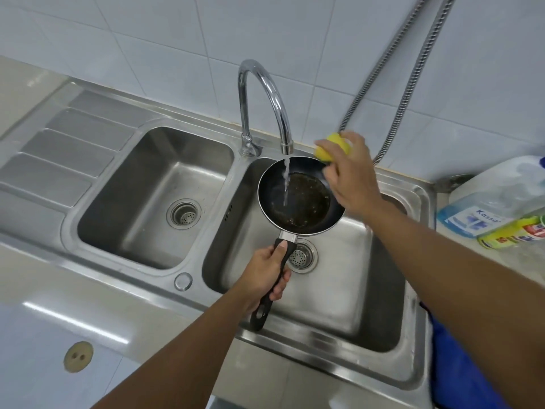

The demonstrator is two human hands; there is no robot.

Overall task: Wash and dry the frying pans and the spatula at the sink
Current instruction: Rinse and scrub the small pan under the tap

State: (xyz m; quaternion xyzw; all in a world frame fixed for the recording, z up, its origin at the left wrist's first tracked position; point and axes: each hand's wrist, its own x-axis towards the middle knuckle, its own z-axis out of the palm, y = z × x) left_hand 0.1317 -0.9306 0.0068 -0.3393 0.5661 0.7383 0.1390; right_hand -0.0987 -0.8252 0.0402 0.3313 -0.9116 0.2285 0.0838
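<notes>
You are standing at a double steel sink (244,335), looking down at your two bare arms. Your left hand (267,271) is gripping the black handle (281,261) of a small dark frying pan (300,202), fingers curled round it and thumb lying along the top. You are holding the pan above the right basin (339,290), roughly level, just over the drain (302,256). A curved chrome tap (262,95) is running, and a thin stream of water (286,181) is falling into the pan, left of centre. Brown greasy residue is showing across the pan's floor.

Your right hand (351,178) is clutching a yellow sponge (333,146), fingers wrapped round it, at the pan's far right rim. Whether the sponge is touching the rim cannot be told.

The left basin (153,199) is sitting alongside. A clear detergent bottle (495,199) is lying on the counter at right, a blue cloth (460,364) is hanging at the sink's front right corner, and a metal hose (413,84) is running up the tiled wall. No second pan or spatula is in view.

This looks like the wetting and scrubbing stage on one pan, early in the job. The next move probably calls for bringing the sponge down inside the pan and working the residue loose, while bracing the handle firmly so the pan is not tipping.
</notes>
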